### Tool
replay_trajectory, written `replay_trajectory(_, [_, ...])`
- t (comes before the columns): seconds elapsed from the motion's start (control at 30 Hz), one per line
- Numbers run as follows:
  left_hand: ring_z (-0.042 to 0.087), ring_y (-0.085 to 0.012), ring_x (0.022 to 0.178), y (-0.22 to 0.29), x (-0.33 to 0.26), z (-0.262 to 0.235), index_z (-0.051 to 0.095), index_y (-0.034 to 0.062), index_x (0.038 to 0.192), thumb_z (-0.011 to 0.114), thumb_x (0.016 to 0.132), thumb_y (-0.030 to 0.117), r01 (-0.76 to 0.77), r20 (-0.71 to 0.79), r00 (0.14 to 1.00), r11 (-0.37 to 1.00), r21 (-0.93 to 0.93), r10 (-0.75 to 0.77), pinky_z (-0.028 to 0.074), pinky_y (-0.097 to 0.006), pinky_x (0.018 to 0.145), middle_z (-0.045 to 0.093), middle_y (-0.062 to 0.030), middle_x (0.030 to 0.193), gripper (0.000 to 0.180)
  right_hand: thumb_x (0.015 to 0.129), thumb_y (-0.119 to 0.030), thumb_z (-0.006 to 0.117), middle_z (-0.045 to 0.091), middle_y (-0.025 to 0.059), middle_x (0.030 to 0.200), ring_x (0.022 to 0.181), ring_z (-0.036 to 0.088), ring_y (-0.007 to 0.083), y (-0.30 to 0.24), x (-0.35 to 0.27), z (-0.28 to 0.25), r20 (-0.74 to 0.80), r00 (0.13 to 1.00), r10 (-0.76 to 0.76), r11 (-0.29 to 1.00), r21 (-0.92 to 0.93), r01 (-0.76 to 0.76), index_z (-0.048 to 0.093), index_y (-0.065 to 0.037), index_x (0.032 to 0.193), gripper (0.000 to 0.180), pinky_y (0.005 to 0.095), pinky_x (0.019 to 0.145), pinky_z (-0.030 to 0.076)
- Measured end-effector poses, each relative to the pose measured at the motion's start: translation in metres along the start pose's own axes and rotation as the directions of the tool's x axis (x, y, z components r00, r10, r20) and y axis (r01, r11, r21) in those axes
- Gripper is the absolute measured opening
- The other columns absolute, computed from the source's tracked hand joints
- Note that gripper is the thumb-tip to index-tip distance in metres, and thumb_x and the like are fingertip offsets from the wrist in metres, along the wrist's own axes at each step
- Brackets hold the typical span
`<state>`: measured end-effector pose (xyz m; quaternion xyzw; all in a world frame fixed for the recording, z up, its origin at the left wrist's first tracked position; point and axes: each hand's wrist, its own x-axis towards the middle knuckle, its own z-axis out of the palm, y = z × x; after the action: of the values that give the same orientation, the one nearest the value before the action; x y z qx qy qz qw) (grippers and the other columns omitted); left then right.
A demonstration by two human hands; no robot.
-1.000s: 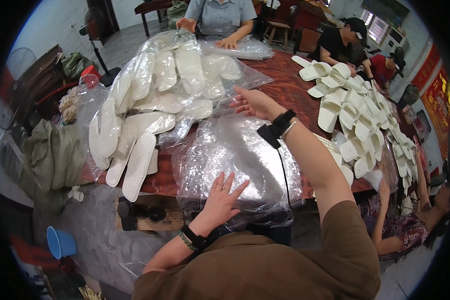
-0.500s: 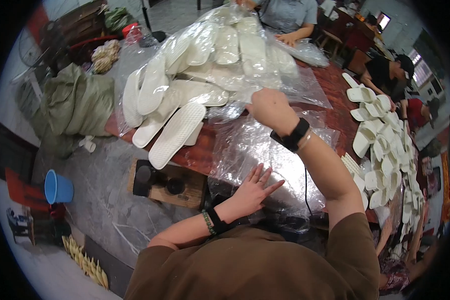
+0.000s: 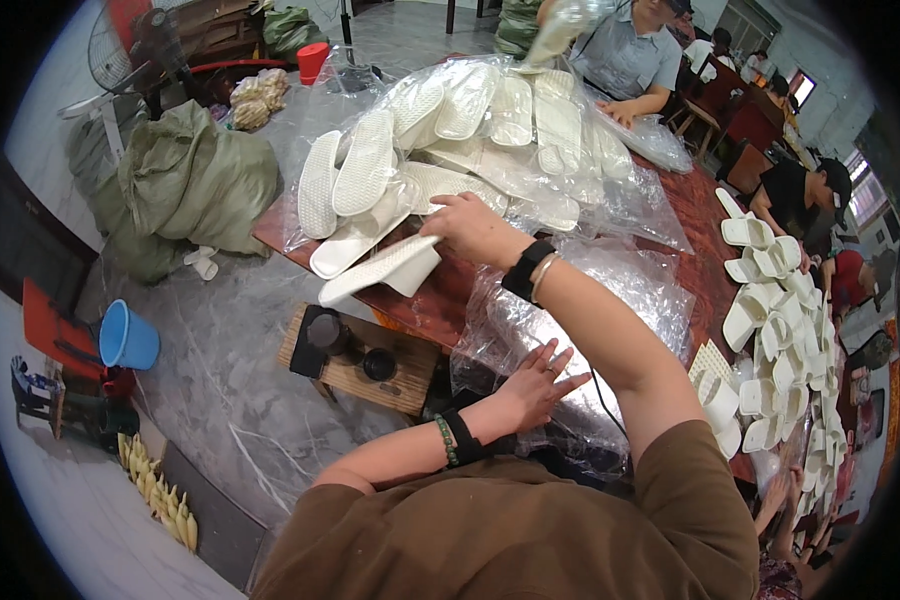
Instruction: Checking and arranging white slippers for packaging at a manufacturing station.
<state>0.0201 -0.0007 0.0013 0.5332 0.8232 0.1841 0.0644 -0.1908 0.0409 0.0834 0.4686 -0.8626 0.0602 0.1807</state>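
My right hand (image 3: pixel 472 230) has its fingers closed on the end of a white slipper (image 3: pixel 385 272), whose sole is tilted up at the table's left edge. Behind it lies a heap of white slippers (image 3: pixel 365 175), partly in clear plastic bags. My left hand (image 3: pixel 538 390) rests with fingers spread on a stack of clear plastic bags (image 3: pixel 610 300) at the near edge of the table; it grips nothing. A thin black cord (image 3: pixel 604 395) runs across the bags.
The red-brown table (image 3: pixel 705 240) carries many more white slippers (image 3: pixel 770 330) on the right. Across it a person (image 3: pixel 625 60) handles a bagged pair. On the floor stand a wooden stool (image 3: pixel 400 385), a blue bucket (image 3: pixel 130 335) and a green sack (image 3: pixel 195 180). Other people sit at right.
My right hand has moved left from the bags and taken hold of the white slipper, tilting it. My left hand stays on the bags. The person across has lifted a bagged pair.
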Motion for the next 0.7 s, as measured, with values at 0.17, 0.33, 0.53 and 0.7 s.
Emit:
replay_trajectory(0.17, [0.017,-0.0486,0.148,-0.003,-0.007,0.015,0.027,0.0267,0.157,0.086,0.069,0.026,-0.024,-0.121,0.992,0.999,-0.032,0.020,0.021,-0.055,0.120,0.023,-0.0209,0.160,0.106,0.082,0.000,0.072,0.073,0.0096,0.102,0.091,0.070,0.0217,0.002,0.010,-0.086,-0.088,0.966,0.241,0.844,0.511,-0.164,0.070,-0.009,0.108,0.027,0.0343,0.081,0.055])
replay_trajectory(0.33, [0.020,-0.0488,0.147,0.002,-0.002,0.000,0.030,0.0262,0.156,0.086,0.069,0.027,-0.065,-0.094,0.994,0.996,-0.058,0.059,0.022,-0.055,0.120,0.026,-0.0209,0.158,0.104,0.093,-0.027,0.073,0.072,-0.0014,0.094,0.086,0.061,0.0032,0.023,-0.027,-0.194,-0.178,0.908,0.380,0.634,0.764,-0.116,0.071,-0.003,0.106,0.028,0.0225,0.075,0.050])
replay_trajectory(0.53, [0.022,-0.0520,0.145,-0.005,0.001,-0.008,0.036,0.0230,0.154,0.085,0.071,0.037,-0.055,-0.080,0.996,0.992,-0.113,0.047,0.022,-0.057,0.119,0.029,-0.0234,0.157,0.098,0.097,-0.034,0.068,0.070,-0.0033,0.096,0.090,0.061,0.0040,-0.020,-0.084,-0.285,-0.210,0.807,0.551,0.627,0.743,-0.235,0.069,-0.004,0.114,0.035,0.0224,0.079,0.049])
replay_trajectory(0.7, [0.041,-0.0401,0.138,-0.019,0.003,0.002,0.056,0.0099,0.139,0.081,0.080,0.030,-0.161,-0.329,0.943,0.928,-0.336,0.044,0.035,-0.048,0.113,0.049,-0.0238,0.144,0.068,0.098,-0.030,0.067,0.069,-0.0018,0.097,0.088,0.058,0.0040,-0.014,-0.150,-0.273,0.101,0.747,0.657,0.487,0.699,-0.523,0.067,-0.002,0.116,0.033,0.0224,0.075,0.048])
